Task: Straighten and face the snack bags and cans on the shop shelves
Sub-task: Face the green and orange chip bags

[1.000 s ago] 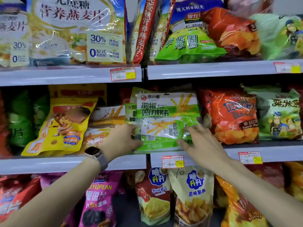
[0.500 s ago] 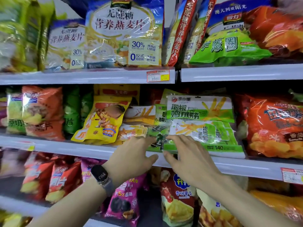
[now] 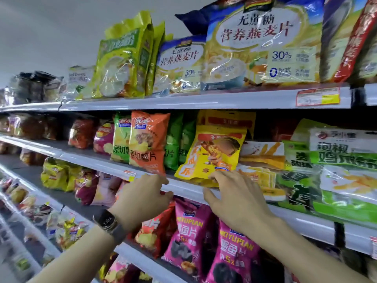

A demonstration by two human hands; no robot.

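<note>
On the middle shelf [image 3: 183,185], a yellow snack bag [image 3: 212,154] leans at the front edge. The right hand [image 3: 236,199], fingers spread, touches the bag's bottom edge; the left hand [image 3: 142,198], relaxed and holding nothing, hovers at the shelf lip.

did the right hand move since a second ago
Yes. The right hand shifted left along the shelf, from the green bag to the yellow bag.
</note>
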